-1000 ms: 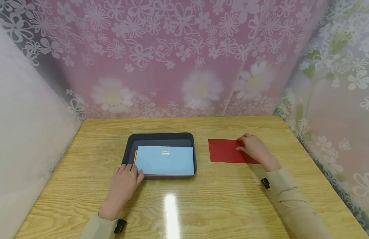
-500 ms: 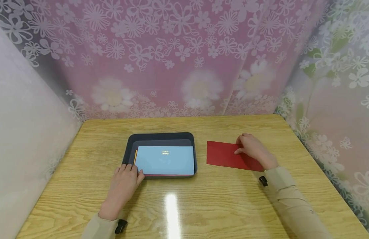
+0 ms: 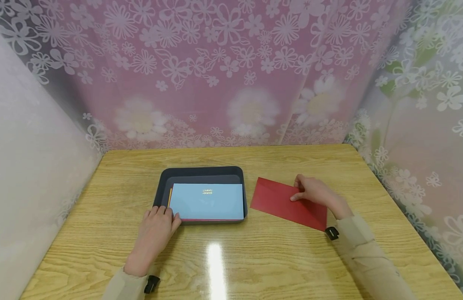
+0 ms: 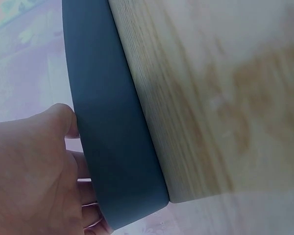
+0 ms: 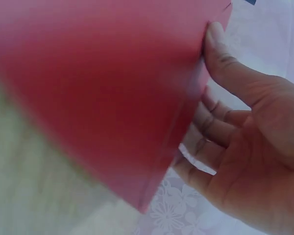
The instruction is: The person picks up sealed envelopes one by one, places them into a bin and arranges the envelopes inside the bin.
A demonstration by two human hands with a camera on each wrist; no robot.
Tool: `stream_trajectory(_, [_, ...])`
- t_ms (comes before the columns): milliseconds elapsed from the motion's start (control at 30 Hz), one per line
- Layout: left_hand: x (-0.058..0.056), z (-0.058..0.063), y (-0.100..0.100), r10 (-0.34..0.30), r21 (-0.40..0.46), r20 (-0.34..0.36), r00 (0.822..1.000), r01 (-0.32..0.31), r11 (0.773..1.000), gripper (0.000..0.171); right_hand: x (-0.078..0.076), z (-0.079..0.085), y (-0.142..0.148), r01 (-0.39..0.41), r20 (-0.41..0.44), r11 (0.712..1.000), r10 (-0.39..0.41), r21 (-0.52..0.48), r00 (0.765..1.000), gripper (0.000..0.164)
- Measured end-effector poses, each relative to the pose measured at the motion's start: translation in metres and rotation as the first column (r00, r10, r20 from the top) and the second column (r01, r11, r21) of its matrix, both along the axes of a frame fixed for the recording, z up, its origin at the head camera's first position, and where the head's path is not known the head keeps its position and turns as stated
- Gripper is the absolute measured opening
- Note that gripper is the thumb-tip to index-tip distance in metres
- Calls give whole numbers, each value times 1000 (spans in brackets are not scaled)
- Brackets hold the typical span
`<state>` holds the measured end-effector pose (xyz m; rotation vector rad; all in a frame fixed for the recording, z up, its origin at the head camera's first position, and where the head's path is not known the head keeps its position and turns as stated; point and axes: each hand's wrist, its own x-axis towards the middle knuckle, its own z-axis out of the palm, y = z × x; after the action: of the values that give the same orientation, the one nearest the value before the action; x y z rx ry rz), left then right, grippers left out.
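Observation:
My right hand pinches a red envelope by its far long edge. The thumb lies on the upper face, the other fingers behind it. In the right wrist view the red envelope slants, one corner pointing down. My left hand holds the near left corner of a dark grey tray. In the left wrist view the thumb touches the rim of the tray and the fingers reach past its edge. Inside the tray lies a light blue envelope, with orange and pink edges showing beneath.
A wooden table carries the tray left of centre. Behind it hangs a pink flowered curtain. Pale curtains close in the left and right sides.
The red envelope has come up off the table in my right hand, swung askew, and shifted slightly left and nearer. My left hand and the tray have stayed in place.

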<state>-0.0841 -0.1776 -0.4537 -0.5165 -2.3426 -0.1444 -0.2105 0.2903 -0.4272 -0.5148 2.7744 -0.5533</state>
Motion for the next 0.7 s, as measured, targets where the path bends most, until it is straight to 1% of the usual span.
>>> stream_trajectory(67, [0,0,0,2,0,6,1000,-2,1000,36,2,-2,-1,-9,-27,1000,8,-25,1000,37])
stream_trajectory(200, [0,0,0,3,0,18,1000,-3,1000,35,4,-8,-3,-41,-135,998,34,-55,990,33])
stream_trajectory(267, [0,-1,0,0,0,14,1000,0,1000,35,4,-10,-4,-54,-202,996,40,-66,979,28])
stream_trajectory(367, [0,0,-1,-4,-1,4,1000,4,1000,36,4,-10,-6,-74,-298,994,49,-75,953,20])
stream_trajectory(533, [0,1,0,-7,0,-1,1000,7,1000,37,4,-6,-11,-92,-433,993,53,-68,900,15])
stream_trajectory(567, [0,1,0,-6,0,-2,1000,6,1000,36,5,-5,-13,-94,-460,993,54,-65,886,14])
stream_trajectory(633, [1,2,0,-4,-1,-2,1000,4,1000,36,5,0,-17,-101,-517,994,60,-52,854,13])
stream_trajectory(700, [1,1,0,-4,-2,-6,1000,4,1000,36,6,5,-21,-101,-579,994,61,-37,813,10])
